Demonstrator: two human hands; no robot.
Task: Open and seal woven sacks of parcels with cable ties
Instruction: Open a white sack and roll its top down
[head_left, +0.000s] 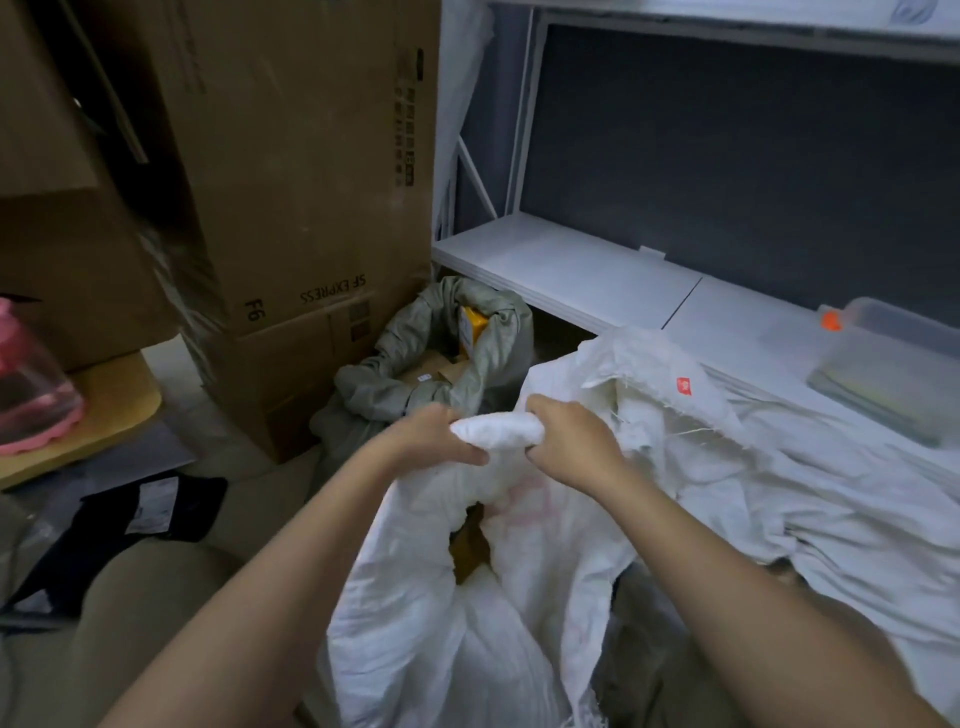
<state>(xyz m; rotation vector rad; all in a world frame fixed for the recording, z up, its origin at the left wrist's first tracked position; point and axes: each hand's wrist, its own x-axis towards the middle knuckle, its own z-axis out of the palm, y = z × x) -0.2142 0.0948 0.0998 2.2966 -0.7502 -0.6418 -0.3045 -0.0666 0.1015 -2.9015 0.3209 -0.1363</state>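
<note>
Both hands: the left hand (447, 434) and right hand (566, 441) each have fingers curled tight round the rolled rim of the white woven sack (493, 431), one at either end of the roll.
Why the roll: bunching the rim gives a firm handle and, I judge, keeps the mouth either spread or gathered for a tie.
Sack position: low in front of the person, its mouth gaping below the roll with a brown parcel (470, 551) showing inside.
Cable tie: none visible; it may be hidden in a fist, the view is too soft to say.
Neighbour: a grey-green sack (415, 379) stands open beside the cardboard boxes (291, 182), parcels inside.
</note>
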